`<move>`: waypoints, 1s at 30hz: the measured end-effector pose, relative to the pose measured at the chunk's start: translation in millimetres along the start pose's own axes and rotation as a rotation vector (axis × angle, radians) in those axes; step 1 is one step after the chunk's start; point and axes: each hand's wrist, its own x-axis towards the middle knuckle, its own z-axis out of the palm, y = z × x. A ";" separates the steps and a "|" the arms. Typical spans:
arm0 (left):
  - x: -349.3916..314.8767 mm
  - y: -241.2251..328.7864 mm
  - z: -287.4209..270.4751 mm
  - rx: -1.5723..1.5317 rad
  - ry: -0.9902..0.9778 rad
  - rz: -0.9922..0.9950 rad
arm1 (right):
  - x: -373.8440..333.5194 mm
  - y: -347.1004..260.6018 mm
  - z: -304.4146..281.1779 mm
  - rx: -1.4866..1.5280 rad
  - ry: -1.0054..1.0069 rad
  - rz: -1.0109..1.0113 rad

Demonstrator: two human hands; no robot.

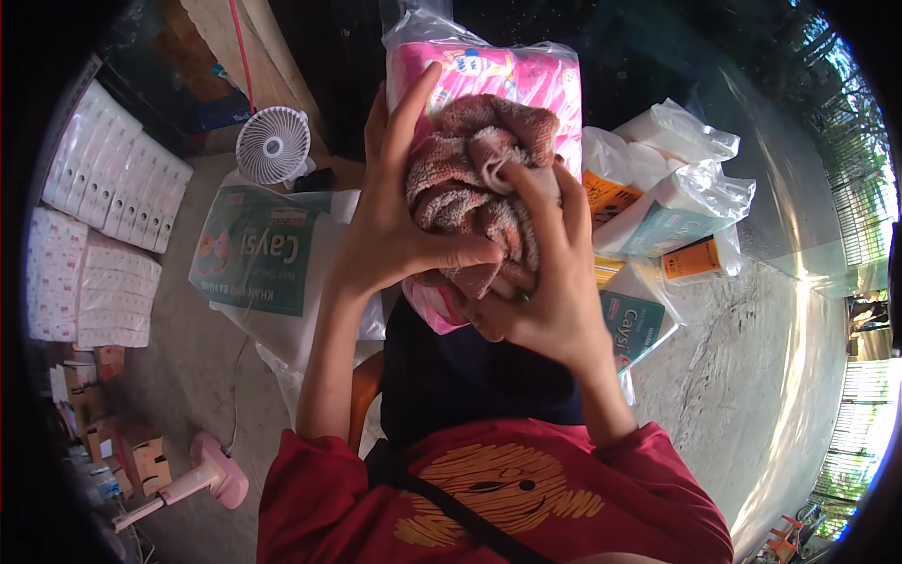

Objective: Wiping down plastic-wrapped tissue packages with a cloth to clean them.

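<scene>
A crumpled terry cloth (451, 183), brown, pink and grey, is bunched between my two hands over my lap. My left hand (381, 211) grips its left side, thumb pressed across the front and one finger stretched up. On the other side, my right hand (554, 273) curls round it, fingers sunk into the folds. Beneath or behind the cloth is a bright pink package (545, 75) in clear plastic, reaching above my hands. The cloth and hands hide much of it, so I cannot tell what it rests on.
Plastic-wrapped white and green packs (254, 249) lie at left, more green, white and orange packs (676, 211) at right. A small white fan (272, 146) stands far left, with stacked wrapped packs (117, 174) beyond. A pink stand base (221, 470) lies on the concrete floor (714, 404).
</scene>
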 end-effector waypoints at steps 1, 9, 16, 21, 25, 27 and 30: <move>0.4 1.4 -0.6 0.016 -0.014 -0.020 | 4.1 6.5 -6.6 0.084 -0.032 -0.018; -3.1 9.2 -2.3 -0.057 -0.100 0.111 | -1.1 23.6 -5.8 1.036 -0.217 0.095; -0.2 4.0 11.6 -0.085 0.029 0.083 | 10.4 47.8 -15.0 0.671 -0.095 0.189; -3.9 -9.5 20.4 -0.211 0.095 -0.018 | 6.2 74.9 -16.7 1.091 0.007 0.327; -10.3 -21.5 29.8 -0.359 -0.060 -0.145 | -6.6 103.3 1.8 0.898 -0.150 0.366; -16.4 -27.7 45.9 -0.512 -0.111 -0.301 | -8.7 119.6 8.0 0.921 -0.126 0.526; -22.2 -39.4 69.6 -0.226 -0.215 -0.195 | -11.6 136.2 11.2 1.060 -0.085 0.587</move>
